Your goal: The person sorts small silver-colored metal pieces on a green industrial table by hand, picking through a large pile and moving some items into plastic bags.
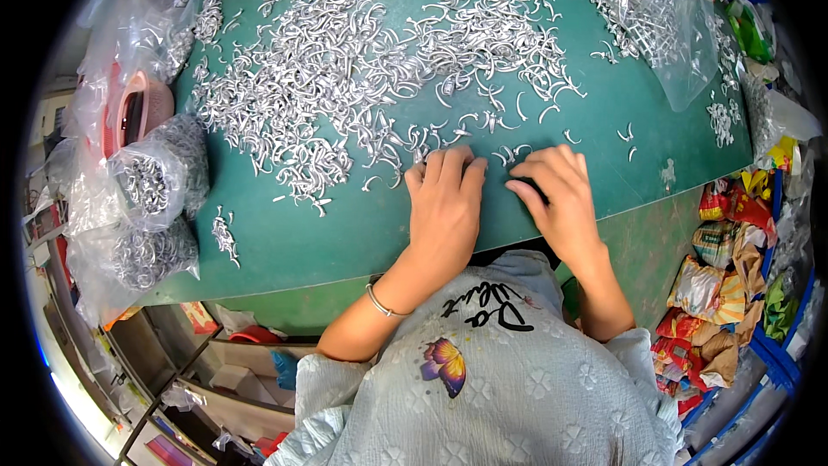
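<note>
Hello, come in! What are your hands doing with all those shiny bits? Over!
Left hand flat on green mat, fingertips at curved silver pieces. Right hand fingering a few beside it. Bags of pieces off left, nothing blocking.

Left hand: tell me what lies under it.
The left hand rests flat on the green mat, fingertips touching small silver metal pieces. Anything beneath the palm is covered.

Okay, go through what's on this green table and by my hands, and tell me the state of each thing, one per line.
Left hand: flat, palm down on the mat.
Right hand: fingers curled, tips on the mat.
Metal pieces: loose, spread in a heap.
Left bags: open, filled with pieces.
Top-right bag: lying open, partly filled.
Green mat: mostly covered.
</note>
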The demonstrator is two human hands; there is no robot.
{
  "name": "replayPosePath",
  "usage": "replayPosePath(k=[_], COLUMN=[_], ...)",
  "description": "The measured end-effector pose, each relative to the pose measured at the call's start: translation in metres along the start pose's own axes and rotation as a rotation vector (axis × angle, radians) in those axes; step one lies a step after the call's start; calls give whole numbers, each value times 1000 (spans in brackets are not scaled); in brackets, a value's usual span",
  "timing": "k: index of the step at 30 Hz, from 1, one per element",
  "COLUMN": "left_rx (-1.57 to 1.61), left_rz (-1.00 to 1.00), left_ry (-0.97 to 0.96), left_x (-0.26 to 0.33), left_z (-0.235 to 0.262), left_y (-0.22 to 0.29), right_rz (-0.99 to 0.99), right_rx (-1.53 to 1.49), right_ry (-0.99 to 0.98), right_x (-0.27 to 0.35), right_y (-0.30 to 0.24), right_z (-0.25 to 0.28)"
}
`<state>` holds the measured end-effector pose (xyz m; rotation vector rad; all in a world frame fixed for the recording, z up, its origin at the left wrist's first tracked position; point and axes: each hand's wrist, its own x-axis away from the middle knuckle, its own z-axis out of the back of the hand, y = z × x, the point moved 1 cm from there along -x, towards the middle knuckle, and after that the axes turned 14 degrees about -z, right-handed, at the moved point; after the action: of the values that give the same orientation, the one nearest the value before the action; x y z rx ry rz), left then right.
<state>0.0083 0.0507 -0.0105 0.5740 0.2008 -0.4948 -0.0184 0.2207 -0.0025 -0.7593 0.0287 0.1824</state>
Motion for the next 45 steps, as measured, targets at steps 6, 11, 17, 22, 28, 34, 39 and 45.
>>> replayPosePath(k=[6, 11, 17, 22, 28, 34, 39, 45], left_rx=[109, 231, 312, 175, 198, 846, 1715, 1973], left_rz=[53, 19, 1, -90, -52, 318, 722, 748], left_ry=[83, 98, 68, 77, 84, 278, 343, 126], left_x=[8, 15, 18, 1, 10, 20, 22, 41], left_z=[3, 9, -6, -19, -8, -7, -6, 0], left_y=[7, 19, 31, 25, 23, 32, 20, 6], right_rz=[34, 48, -3, 23, 8, 99, 162, 33], right_rx=[190, 119, 53, 194, 117, -54, -79, 184], right_ry=[82, 44, 73, 54, 41, -93, -88, 232], right_x=[-11, -3, 7, 13, 18, 25, 24, -3], right_y=[-7, 14, 15, 11, 14, -5, -14, 6], right_z=[-6, 4, 27, 20, 26, 14, 8, 16])
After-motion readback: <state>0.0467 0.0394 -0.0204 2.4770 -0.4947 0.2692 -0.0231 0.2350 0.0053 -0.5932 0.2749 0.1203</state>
